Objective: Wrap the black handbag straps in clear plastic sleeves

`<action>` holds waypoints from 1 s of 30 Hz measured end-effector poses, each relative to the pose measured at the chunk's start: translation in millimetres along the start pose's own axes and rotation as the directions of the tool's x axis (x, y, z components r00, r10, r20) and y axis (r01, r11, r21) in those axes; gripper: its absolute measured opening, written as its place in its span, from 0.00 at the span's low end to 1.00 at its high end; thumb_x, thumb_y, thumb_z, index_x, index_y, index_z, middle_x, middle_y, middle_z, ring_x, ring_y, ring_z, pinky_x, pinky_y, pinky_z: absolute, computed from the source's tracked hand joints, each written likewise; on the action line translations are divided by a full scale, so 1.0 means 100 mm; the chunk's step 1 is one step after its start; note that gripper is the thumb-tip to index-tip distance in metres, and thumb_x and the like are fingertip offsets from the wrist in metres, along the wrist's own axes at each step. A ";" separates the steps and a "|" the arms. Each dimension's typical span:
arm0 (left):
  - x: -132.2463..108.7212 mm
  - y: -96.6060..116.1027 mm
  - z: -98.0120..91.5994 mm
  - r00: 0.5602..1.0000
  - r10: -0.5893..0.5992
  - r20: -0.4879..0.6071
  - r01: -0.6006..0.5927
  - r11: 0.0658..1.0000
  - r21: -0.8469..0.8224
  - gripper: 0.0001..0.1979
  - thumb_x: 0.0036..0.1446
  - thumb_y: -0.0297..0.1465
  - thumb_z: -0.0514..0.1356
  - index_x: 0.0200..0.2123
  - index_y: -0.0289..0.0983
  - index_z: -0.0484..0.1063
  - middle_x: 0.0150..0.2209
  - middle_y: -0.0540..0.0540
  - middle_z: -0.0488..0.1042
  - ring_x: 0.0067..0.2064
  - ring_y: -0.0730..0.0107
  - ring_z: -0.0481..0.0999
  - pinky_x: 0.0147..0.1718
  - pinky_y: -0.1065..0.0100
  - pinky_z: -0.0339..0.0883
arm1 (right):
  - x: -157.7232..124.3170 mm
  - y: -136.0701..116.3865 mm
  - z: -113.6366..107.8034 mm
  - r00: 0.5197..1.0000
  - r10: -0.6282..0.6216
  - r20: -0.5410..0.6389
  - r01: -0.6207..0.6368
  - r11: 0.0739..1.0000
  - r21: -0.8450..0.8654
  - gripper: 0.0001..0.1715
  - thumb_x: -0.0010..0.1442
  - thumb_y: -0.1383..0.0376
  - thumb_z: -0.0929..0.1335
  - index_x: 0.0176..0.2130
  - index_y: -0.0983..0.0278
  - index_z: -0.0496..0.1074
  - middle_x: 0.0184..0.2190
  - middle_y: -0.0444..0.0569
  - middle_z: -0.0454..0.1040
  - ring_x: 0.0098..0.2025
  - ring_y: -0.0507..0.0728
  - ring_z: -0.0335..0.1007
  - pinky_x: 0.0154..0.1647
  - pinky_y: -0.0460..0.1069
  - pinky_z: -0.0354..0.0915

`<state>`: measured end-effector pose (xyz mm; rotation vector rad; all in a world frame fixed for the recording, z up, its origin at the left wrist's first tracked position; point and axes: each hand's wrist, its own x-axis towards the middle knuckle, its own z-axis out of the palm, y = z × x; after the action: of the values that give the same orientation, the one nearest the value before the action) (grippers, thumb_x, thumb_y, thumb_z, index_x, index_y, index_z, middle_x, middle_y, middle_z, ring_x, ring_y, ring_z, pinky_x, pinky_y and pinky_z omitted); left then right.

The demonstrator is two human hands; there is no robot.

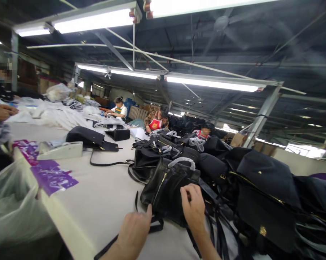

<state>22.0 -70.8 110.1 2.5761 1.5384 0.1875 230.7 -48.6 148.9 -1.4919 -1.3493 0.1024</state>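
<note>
A black backpack [167, 191] with gold zips and a wrapped top handle leans on the white table in front of me. My left hand [134, 227] is at its lower left corner, one finger stretched along the edge and the others curled, their tips hidden. On the bag's right side, my right hand [194, 204] is closed with bent fingers against the black material. Black straps [156, 225] trail below the bag, near my left wrist.
More black bags [265, 180] are heaped to the right and behind. A black bag [84, 137] lies farther left, near purple plastic [53, 175] and a white tray [62, 150]. Clear plastic [14, 206] hangs by the table's left edge. Several people sit or stand beyond.
</note>
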 end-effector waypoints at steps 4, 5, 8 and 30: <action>-0.04 0.21 0.01 0.996 0.079 0.033 -0.077 0.996 -0.037 0.37 0.53 0.12 0.45 0.66 0.32 0.57 0.42 0.29 0.79 0.43 0.45 0.81 0.39 0.51 0.73 | -0.19 -0.18 0.26 0.932 0.126 0.339 -0.163 0.983 0.081 0.21 0.54 0.49 0.68 0.20 0.59 0.67 0.21 0.47 0.71 0.29 0.60 0.71 0.32 0.53 0.68; -0.06 0.21 0.01 0.996 0.081 0.042 -0.078 0.995 -0.066 0.36 0.53 0.13 0.45 0.66 0.32 0.57 0.43 0.30 0.79 0.44 0.45 0.80 0.40 0.50 0.73 | -0.17 -0.20 0.29 0.895 0.178 0.409 -0.240 0.965 0.104 0.20 0.54 0.50 0.69 0.21 0.60 0.69 0.20 0.47 0.72 0.26 0.59 0.71 0.25 0.51 0.66; -0.12 0.08 -0.03 0.996 0.052 0.076 -0.027 0.955 -0.295 0.26 0.54 0.22 0.55 0.57 0.34 0.71 0.42 0.34 0.80 0.43 0.47 0.79 0.41 0.55 0.69 | -0.01 -0.20 0.29 0.802 0.317 0.506 -0.465 0.864 0.195 0.18 0.57 0.52 0.67 0.27 0.63 0.71 0.21 0.48 0.76 0.23 0.58 0.73 0.18 0.47 0.62; -1.83 -1.07 0.17 0.911 -0.094 0.402 0.411 0.127 -0.903 0.07 0.46 0.31 0.59 0.19 0.35 0.69 0.18 0.50 0.75 0.19 0.77 0.56 0.21 0.70 0.42 | -0.34 -0.12 0.50 0.676 0.586 0.447 -0.737 0.539 0.409 0.13 0.63 0.62 0.69 0.48 0.61 0.68 0.43 0.54 0.79 0.40 0.58 0.79 0.37 0.50 0.75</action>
<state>-153.9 -182.8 67.7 1.1510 1.0721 0.5728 177.3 -45.4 117.8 -1.4094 -0.7293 1.1498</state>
